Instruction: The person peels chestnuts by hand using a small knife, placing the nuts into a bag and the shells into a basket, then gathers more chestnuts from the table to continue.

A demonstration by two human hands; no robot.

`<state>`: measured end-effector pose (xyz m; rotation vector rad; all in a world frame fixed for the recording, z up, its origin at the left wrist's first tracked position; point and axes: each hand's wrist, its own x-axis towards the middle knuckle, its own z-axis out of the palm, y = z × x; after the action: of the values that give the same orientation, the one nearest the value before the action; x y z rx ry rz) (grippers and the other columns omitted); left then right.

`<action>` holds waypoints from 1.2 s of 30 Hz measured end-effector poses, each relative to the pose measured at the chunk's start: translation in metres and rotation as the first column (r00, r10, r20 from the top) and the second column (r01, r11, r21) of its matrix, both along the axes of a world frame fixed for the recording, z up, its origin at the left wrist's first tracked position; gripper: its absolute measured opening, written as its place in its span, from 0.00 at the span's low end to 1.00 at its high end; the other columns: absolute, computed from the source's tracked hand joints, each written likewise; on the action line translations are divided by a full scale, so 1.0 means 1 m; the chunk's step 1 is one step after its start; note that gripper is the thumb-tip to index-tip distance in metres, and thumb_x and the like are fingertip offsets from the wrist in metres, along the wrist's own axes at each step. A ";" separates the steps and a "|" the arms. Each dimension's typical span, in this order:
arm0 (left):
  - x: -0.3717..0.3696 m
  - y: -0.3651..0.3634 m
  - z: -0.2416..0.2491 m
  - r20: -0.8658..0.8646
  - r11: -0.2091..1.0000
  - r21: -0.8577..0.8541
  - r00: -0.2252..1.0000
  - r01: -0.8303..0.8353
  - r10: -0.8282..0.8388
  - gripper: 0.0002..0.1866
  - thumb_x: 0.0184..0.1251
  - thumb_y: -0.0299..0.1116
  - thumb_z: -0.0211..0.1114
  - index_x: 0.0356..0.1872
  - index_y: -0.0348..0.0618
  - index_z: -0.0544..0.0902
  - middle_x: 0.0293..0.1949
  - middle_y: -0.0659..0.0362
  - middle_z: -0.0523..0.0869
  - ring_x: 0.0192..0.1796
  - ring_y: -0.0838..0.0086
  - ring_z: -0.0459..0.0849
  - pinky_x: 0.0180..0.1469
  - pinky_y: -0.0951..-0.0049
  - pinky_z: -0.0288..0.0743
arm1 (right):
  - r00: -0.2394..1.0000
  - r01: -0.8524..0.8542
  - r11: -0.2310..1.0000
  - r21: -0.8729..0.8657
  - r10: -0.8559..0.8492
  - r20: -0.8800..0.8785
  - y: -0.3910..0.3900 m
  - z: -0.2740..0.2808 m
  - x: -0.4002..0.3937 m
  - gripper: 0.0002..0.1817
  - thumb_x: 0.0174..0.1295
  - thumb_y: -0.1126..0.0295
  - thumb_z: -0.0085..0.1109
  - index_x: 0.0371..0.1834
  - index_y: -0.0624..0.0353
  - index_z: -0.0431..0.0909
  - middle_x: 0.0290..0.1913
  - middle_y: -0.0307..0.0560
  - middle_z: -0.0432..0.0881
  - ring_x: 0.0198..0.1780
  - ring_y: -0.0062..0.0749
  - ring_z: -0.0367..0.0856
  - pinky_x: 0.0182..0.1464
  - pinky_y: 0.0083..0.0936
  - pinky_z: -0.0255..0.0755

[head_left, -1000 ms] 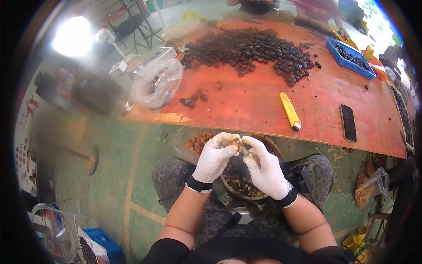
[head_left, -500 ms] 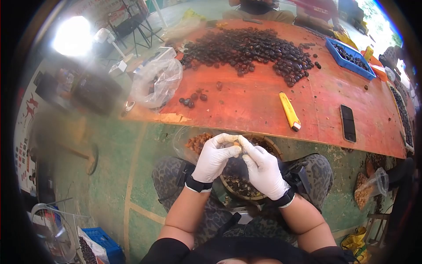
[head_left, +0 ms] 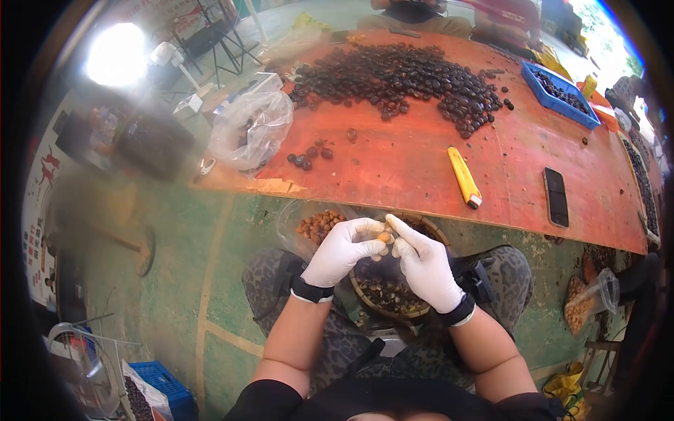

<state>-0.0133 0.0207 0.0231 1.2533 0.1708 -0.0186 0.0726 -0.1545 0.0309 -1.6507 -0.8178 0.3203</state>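
Note:
My left hand (head_left: pixel 342 254), in a white glove, pinches a small tan nut kernel (head_left: pixel 383 237) between thumb and fingers. Close beside it is my gloved right hand (head_left: pixel 426 265), its index finger stretched out over the kernel and its thumb lower and apart. Both hands are above a round woven basket (head_left: pixel 359 286) of dark shell pieces between my knees. Left of that basket, under the table edge, a clear plastic bag (head_left: pixel 286 228) contains tan kernels (head_left: pixel 320 226), partly behind my left hand.
On the red table (head_left: pixel 379 168) lie a big heap of dark round nuts (head_left: pixel 400 77), a yellow cutter knife (head_left: pixel 463 177), a phone (head_left: pixel 556 196) and a clear plastic bag (head_left: pixel 253 133). A blue tray (head_left: pixel 559 98) of dark nuts is at the back right. People sit across the table.
My hands have moved slightly down and a little apart. More of the kernel shows in my left fingers, and the right index finger has straightened away from the thumb.

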 end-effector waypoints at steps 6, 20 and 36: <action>0.002 -0.008 -0.003 0.056 0.990 -0.134 0.998 0.034 -0.026 0.14 0.66 0.21 0.66 0.53 0.37 0.83 0.49 0.57 0.87 0.47 0.74 0.86 0.50 0.74 0.80 | 0.992 0.123 0.990 -0.068 -0.123 0.014 -0.008 -0.003 0.026 0.18 0.70 0.79 0.52 0.63 0.64 0.75 0.34 0.55 0.83 0.36 0.37 0.84 0.43 0.28 0.77; 0.014 -0.018 -0.019 0.296 0.899 -0.382 0.894 -0.212 0.337 0.15 0.62 0.17 0.69 0.50 0.39 0.82 0.47 0.57 0.86 0.50 0.73 0.84 0.53 0.71 0.80 | 0.992 -0.111 0.994 0.000 0.111 -0.057 0.000 0.006 -0.009 0.28 0.66 0.80 0.57 0.69 0.55 0.65 0.40 0.55 0.83 0.40 0.46 0.86 0.44 0.31 0.78; 0.011 -0.028 -0.004 0.278 0.870 0.182 0.873 -0.458 0.401 0.14 0.67 0.14 0.62 0.52 0.31 0.83 0.48 0.54 0.88 0.49 0.73 0.87 0.54 0.74 0.81 | 0.981 0.003 1.000 0.014 -0.006 0.192 0.003 -0.001 -0.004 0.24 0.68 0.79 0.55 0.69 0.56 0.74 0.34 0.54 0.79 0.33 0.46 0.80 0.39 0.30 0.76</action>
<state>-0.0021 -0.0077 0.0188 1.4260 0.2542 0.5541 0.0682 -0.1514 0.0301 -1.6881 -0.9576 0.1528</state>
